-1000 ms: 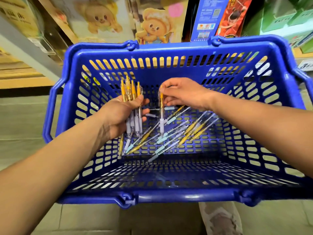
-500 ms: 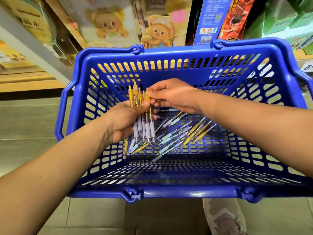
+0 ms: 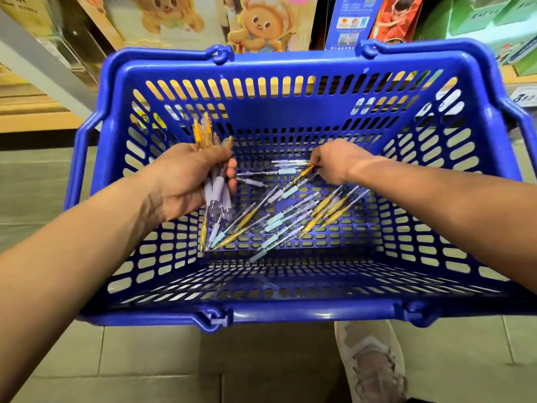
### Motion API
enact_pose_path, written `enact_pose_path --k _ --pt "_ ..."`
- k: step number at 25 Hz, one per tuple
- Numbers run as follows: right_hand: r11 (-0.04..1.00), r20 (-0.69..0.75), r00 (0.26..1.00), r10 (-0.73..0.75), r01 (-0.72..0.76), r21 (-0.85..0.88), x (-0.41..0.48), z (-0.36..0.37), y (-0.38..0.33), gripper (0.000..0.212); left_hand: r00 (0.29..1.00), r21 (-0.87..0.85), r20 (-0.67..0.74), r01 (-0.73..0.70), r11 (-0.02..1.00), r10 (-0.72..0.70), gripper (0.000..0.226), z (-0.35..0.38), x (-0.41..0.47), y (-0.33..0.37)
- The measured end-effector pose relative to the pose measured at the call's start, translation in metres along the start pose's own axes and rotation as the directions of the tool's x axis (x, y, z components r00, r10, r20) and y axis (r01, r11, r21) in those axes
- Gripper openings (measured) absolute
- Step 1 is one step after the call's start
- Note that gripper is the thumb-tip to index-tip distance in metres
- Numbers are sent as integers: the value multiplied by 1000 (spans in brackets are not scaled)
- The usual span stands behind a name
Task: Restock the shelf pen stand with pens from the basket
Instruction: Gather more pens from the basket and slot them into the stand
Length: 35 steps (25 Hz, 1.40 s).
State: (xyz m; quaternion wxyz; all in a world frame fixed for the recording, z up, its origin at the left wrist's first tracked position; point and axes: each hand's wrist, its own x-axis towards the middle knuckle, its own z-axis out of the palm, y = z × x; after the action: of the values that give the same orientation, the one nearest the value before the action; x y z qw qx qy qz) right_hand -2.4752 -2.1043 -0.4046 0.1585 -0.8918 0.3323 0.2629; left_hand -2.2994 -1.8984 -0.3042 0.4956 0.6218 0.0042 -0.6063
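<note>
A blue plastic basket (image 3: 290,311) fills the view, with several loose pens (image 3: 293,216) scattered on its slotted floor. My left hand (image 3: 186,181) grips a bundle of pens (image 3: 216,190) with yellow tops and lilac grips, held upright over the basket's left side. My right hand (image 3: 337,164) reaches down to the floor at the back and pinches the end of a yellow pen (image 3: 303,173) lying there. No pen stand is in view.
Shelves behind the basket hold boxed goods with cartoon bear pictures (image 3: 255,24) and green boxes (image 3: 494,27). The tiled floor (image 3: 145,367) lies below, with a shoe (image 3: 372,362) under the basket's front edge.
My right hand passed its pen into the left hand's bundle, then moved right and down to the loose pens. The left hand stayed over the basket's left side.
</note>
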Motion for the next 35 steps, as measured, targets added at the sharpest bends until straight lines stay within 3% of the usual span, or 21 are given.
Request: enact_pose_path --k 5,13,19,23,26,31,33,35 --pt "982 -19 984 -178 177 -65 4 17 -9 37 1000 -26 15 -3 1000 3 19 -4 7 -1" --pt "958 85 964 -253 261 -115 2 26 -15 16 994 16 -84 -68 998 69 11 -5 8 0" --pt "863 66 864 -500 503 -50 -12 59 -88 24 988 36 -134 -65 997 70 16 -13 2 -1" --pt "853 32 876 -482 477 -213 -8 83 -113 17 987 53 -141 -77 996 83 18 -21 -5 -2" --pt "870 46 882 -470 471 -147 -3 76 -107 20 984 58 -153 -85 995 93 20 -24 -7 -2" --pt "863 329 824 -462 503 -47 2 48 -78 31 983 54 -163 -81 995 89 16 -22 -6 0" --pt "867 287 831 -477 499 -4 2 45 -73 35 983 57 -161 -80 995 88 14 -20 -5 1" --pt "864 156 851 -502 502 43 1 48 -79 33 982 56 -162 -86 995 94 12 -21 -4 2"
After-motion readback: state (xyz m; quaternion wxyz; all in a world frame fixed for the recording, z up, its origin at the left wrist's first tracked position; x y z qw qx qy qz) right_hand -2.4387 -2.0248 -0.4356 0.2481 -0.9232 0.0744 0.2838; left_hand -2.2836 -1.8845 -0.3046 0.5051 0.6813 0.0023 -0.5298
